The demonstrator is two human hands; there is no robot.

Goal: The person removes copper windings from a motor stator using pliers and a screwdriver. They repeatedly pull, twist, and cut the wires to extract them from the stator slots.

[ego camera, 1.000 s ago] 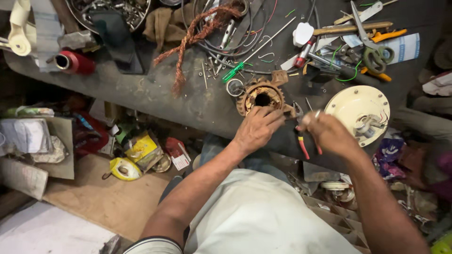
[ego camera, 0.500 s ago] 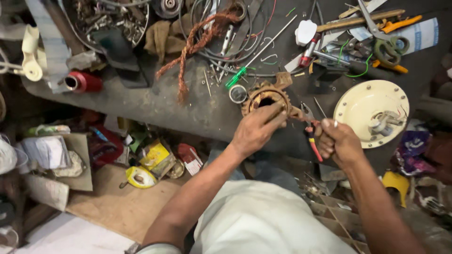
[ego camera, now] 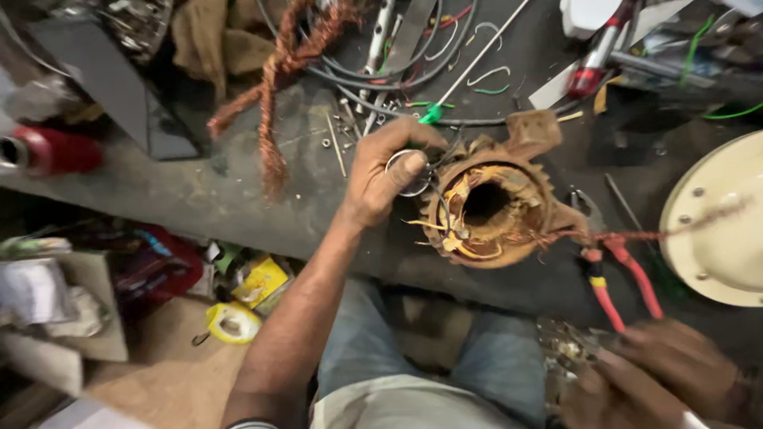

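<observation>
A rusty round motor stator [ego camera: 489, 208] with copper windings lies on the dark workbench [ego camera: 159, 191]. My left hand [ego camera: 381, 171] grips its left rim, with the thumb pressing a small metal ring [ego camera: 404, 171] against it. A twisted copper strand [ego camera: 636, 236] runs from the stator's right side toward the right. Red-handled pliers [ego camera: 612, 290] sit on that strand just right of the stator. Their handles reach down to my right hand [ego camera: 660, 377], which is blurred at the lower right and closed around them.
A cream round motor cover [ego camera: 719, 230] lies at the right edge. A loose bundle of copper wire [ego camera: 274, 103], black cables, a red-handled tool [ego camera: 592, 67] and small screws lie farther back. A red cylinder [ego camera: 52, 151] rests at the left. A yellow tape roll [ego camera: 230, 322] lies on the floor below.
The view has closed in on the stator. My left hand shifted to its left rim. My right hand drew back toward my body with the pliers, stretching the copper strand.
</observation>
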